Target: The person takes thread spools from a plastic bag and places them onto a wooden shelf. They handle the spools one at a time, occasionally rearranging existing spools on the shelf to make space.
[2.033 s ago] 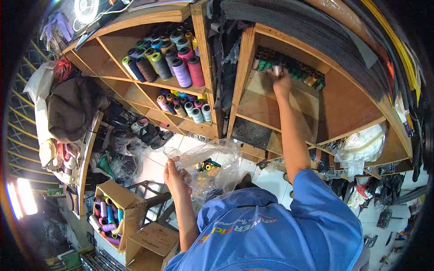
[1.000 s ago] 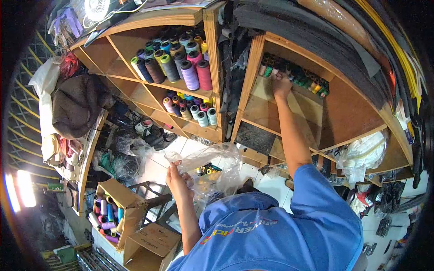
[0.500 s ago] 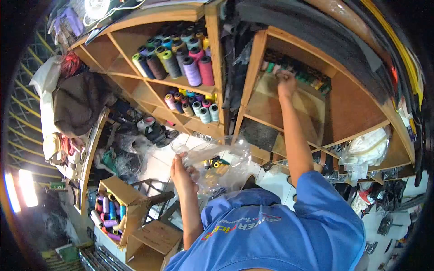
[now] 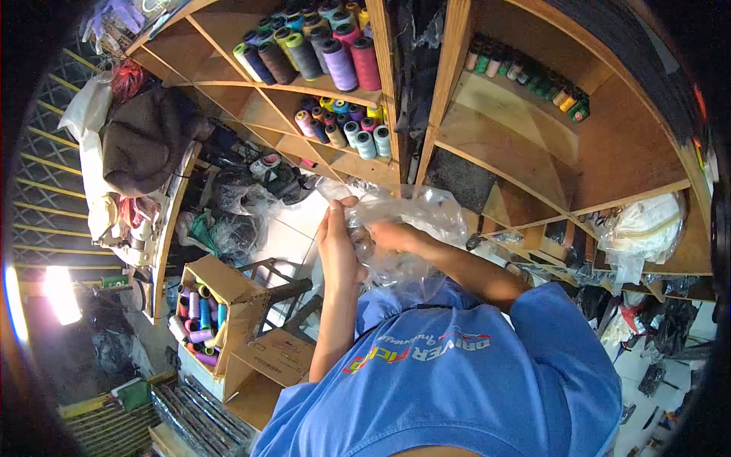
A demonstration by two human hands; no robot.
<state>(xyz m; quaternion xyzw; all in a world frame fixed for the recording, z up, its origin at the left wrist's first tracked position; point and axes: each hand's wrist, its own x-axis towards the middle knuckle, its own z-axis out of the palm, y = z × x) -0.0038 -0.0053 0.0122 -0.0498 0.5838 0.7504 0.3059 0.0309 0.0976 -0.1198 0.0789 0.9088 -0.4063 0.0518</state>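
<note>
Though clear, bag (image 4: 435, 215) against both hands (image 4: 339, 245) (image 4: 393, 236).

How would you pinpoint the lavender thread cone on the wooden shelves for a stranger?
Start at the light-brown wooden shelf unit left of the hanging black fabric. In the higher of its two compartments holding thread, find the front row's right end. Just left of the crimson thread cone there, the lavender thread cone is that row's only pale purple one.

6 o'clock: properly blue shirt (image 4: 457, 388), white-red-yellow lettering (image 4: 421, 353) | dead centre: colourless bag (image 4: 442, 207) | 12 o'clock: lavender cone (image 4: 339, 67) plus deep-pink cone (image 4: 365, 65) | 10 o'clock: dark brown cloth (image 4: 145, 145) | 8 o'clock: kinda tan carton (image 4: 228, 279)
</note>
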